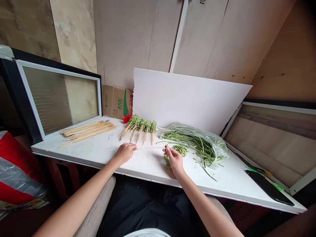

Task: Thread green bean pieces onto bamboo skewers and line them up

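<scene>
Over the front of the white table, my left hand (126,152) is closed, fingertips pinched on one end of a thin skewer (149,147). It runs nearly level toward my right hand (174,159), whose thumb and fingers pinch a short green bean piece (167,146) at the other end. Beside and partly behind my right hand lies a pile of cut green bean pieces (180,150); the hand hides some of it. Farther back, finished bean skewers (142,126) are stacked, bare stick ends pointing toward me.
Loose bamboo skewers (89,131) lie at the left of the table (145,168). Long green beans (195,141) spill from a clear plastic bag (217,143) on the right. A black phone (269,187) and scissors (255,168) lie at the right edge. A cardboard box (115,102) stands behind.
</scene>
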Tool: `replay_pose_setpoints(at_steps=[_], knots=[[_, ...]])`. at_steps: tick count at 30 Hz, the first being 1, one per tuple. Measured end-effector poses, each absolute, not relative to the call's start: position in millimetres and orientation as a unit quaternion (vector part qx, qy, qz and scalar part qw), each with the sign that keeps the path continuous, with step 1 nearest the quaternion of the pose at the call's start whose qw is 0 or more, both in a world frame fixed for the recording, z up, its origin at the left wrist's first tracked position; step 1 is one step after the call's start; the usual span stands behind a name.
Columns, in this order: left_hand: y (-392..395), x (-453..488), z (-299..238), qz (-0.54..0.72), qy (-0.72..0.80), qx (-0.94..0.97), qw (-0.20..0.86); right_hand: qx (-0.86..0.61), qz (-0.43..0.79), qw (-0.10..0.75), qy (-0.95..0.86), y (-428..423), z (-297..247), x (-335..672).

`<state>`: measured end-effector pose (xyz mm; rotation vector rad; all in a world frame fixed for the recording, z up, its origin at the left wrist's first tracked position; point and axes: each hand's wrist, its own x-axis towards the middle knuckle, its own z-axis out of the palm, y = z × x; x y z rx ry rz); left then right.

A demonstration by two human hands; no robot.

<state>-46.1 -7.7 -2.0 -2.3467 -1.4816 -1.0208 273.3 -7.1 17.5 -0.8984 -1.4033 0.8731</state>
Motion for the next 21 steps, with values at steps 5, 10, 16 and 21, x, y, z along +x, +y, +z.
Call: replay_pose_setpoints(at_steps=[5,10,16,21], knots=[[-7.5,-46.4,-2.2,-0.341,-0.507,-0.786,0.090,-0.384,0.371,0.588,-0.607,-6.1,16.0,272.8],[-8.8,-45.8,-0.8,-0.338,-0.503,-0.789,0.103,-0.389,0.365,0.585,-0.611,-8.7,17.6,272.9],[-10.8,-44.9,0.5,-0.332,-0.492,-0.796,0.120,-0.388,0.384,0.581,-0.603,-8.0,20.0,272.0],[-12.0,-42.9,1.5,-0.331,-0.485,-0.800,0.123,-0.394,0.400,0.590,-0.581,-4.5,18.1,270.9]])
